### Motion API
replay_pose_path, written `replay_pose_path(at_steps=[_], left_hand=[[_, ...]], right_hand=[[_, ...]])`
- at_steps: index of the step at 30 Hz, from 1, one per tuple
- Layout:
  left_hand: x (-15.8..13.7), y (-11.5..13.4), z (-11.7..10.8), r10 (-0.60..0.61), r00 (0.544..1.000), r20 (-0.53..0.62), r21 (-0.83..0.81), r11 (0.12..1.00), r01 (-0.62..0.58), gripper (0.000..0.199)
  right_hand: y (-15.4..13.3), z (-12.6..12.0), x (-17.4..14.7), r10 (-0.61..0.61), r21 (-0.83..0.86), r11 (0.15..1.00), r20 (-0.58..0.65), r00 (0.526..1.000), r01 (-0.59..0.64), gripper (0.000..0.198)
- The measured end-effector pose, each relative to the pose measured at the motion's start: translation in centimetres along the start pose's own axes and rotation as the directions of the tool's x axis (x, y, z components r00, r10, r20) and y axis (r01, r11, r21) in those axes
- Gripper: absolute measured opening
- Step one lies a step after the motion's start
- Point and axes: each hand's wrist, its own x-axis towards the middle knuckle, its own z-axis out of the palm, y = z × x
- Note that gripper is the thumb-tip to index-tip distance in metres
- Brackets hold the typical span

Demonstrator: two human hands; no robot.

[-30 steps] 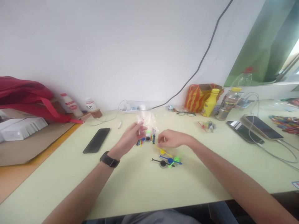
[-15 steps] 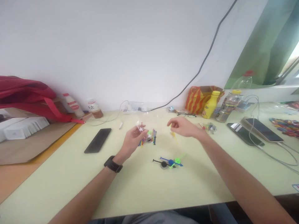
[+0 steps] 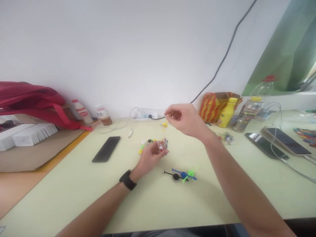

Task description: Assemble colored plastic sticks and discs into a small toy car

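Note:
My right hand (image 3: 186,120) is raised above the table, its thumb and fingertips pinched on a thin yellow plastic arrow (image 3: 164,124) that hangs below them. Lower and to its left, my left hand (image 3: 151,157) has its fingers curled round a small white plastic piece (image 3: 160,147) with red beside it; its full shape is hidden. Around that hand lie loose coloured plastic parts (image 3: 141,150). In front of both hands rest a black arrow spinner (image 3: 175,177), a blue one (image 3: 184,174) and a light green one (image 3: 191,173), partly overlapping.
A dark phone (image 3: 106,149) lies left of the hands. Behind are a power strip (image 3: 145,115), a brown drink bottle (image 3: 103,116) and a yellow bottle (image 3: 227,113). To the right sit a small bag of parts (image 3: 226,138), a charging phone (image 3: 287,140) and trailing white cables.
My right hand has risen and moved left with the yellow arrow. My left hand has shifted right and slightly down over the parts, uncovering some at its left. The three spinners stay in place.

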Motion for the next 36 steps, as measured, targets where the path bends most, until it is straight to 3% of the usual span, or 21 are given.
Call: replay_pose_path(at_steps=[5, 10, 17, 21, 28, 32, 36], left_hand=[[-0.3, -0.4, 0.3, 0.000, 0.999, -0.032, 0.023, 1.000, 0.001, 0.044], [-0.4, -0.2, 0.4, 0.001, 0.999, -0.045, 0.033, 0.999, 0.000, 0.043], [-0.5, 0.0, 0.4, -0.001, 1.000, -0.031, -0.001, 1.000, 0.001, 0.039], [-0.5, -0.2, 0.4, 0.011, 1.000, -0.012, -0.033, 0.999, -0.012, 0.039], [-0.4, -0.5, 0.3, 0.041, 0.999, -0.033, -0.091, 0.995, -0.044, 0.040], [-0.4, -0.5, 0.2, 0.073, 0.997, -0.034, -0.082, 0.994, -0.075, 0.036], [-0.4, -0.5, 0.2, 0.106, 0.994, -0.012, -0.039, 0.994, -0.107, 0.032]], right_hand=[[0.0, 0.7, -0.5, 0.084, -0.301, 0.952, 0.103, 0.991, -0.050, 0.014], [-0.2, 1.5, -0.6, 0.161, -0.440, 0.896, 0.216, 0.963, -0.051, 0.018], [-0.7, 1.9, -0.6, 0.157, -0.399, 0.916, 0.280, 0.947, -0.034, 0.020], [-1.2, 1.2, -0.8, 0.164, -0.385, 0.922, 0.279, 0.946, -0.046, 0.013], [-0.9, -0.3, -1.3, 0.161, -0.405, 0.914, 0.311, 0.937, -0.023, 0.018], [-0.3, -1.0, -1.5, 0.174, -0.375, 0.927, 0.415, 0.893, -0.007, 0.023], [-0.2, -1.0, -1.6, 0.213, -0.364, 0.931, 0.519, 0.827, -0.012, 0.041]])
